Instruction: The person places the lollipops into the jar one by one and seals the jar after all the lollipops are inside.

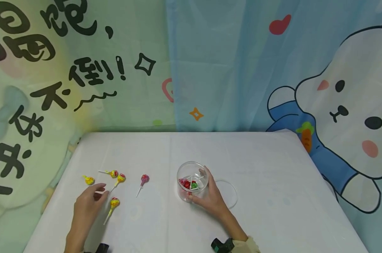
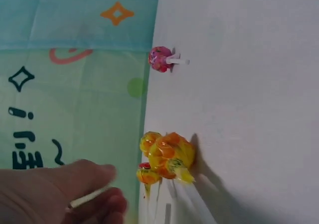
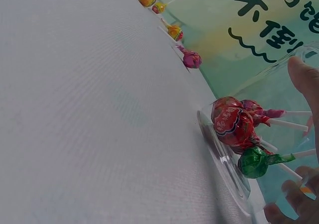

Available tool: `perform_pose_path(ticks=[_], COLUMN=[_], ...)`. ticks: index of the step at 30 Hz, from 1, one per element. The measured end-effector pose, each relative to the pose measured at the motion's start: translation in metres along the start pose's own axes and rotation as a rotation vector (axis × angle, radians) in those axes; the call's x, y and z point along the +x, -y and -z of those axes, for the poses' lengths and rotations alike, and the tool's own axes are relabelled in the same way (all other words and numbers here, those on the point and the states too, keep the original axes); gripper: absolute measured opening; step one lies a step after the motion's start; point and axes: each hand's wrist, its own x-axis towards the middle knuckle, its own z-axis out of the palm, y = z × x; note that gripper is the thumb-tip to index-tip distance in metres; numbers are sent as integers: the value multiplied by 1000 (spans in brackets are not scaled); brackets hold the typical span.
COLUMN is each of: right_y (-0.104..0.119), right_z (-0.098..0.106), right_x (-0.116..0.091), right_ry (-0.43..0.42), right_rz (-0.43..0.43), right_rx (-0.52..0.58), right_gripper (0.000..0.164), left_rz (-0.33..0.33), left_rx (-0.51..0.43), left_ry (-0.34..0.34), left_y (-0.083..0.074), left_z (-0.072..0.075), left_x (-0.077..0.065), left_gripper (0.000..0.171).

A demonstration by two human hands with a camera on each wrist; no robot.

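Observation:
My right hand (image 1: 211, 196) grips a clear round jar (image 1: 182, 195) from its right side, thumb in front and fingers behind. Inside the jar lie red lollipops (image 3: 232, 127) and a green lollipop (image 3: 253, 162), their white sticks pointing towards the jar's mouth. Over on the left, my left hand (image 1: 89, 203) hovers among yellow lollipops, thumb and fingers slightly apart. Its fingertips are right by the stick end of one yellow lollipop (image 1: 121, 178). Closer to the front lies another yellow lollipop (image 1: 114, 202). A pink-purple lollipop (image 1: 144, 178) lies between the hands.
Behind the left hand are a yellow lollipop (image 1: 113, 174) and a short-looking yellow one (image 1: 89, 180). A thin clear ring (image 1: 234, 193) lies right of the jar on the white table (image 1: 273, 211). A printed curtain (image 1: 209, 63) hangs along the back edge.

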Motion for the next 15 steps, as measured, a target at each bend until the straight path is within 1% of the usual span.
perform_pose_path(ticks=[3, 5, 9, 13, 15], right_y=[0, 1, 1, 1, 1], right_z=[1, 1, 1, 1, 1], right_x=[0, -1, -1, -1, -1], right_ry=[-2, -2, -4, -2, 2], right_rz=[-5, -10, -12, -9, -9], right_rx=[7, 9, 6, 7, 4], right_gripper=[112, 112, 112, 112, 111], left_rz=[-10, -9, 5, 46, 64], left_rx=[27, 32, 44, 57, 59], left_ry=[124, 173, 223, 274, 289], left_y=[-1, -2, -3, -5, -5], left_z=[-2, -4, -12, -16, -17], left_x=[10, 15, 24, 29, 29], left_gripper=[30, 31, 32, 30, 28])
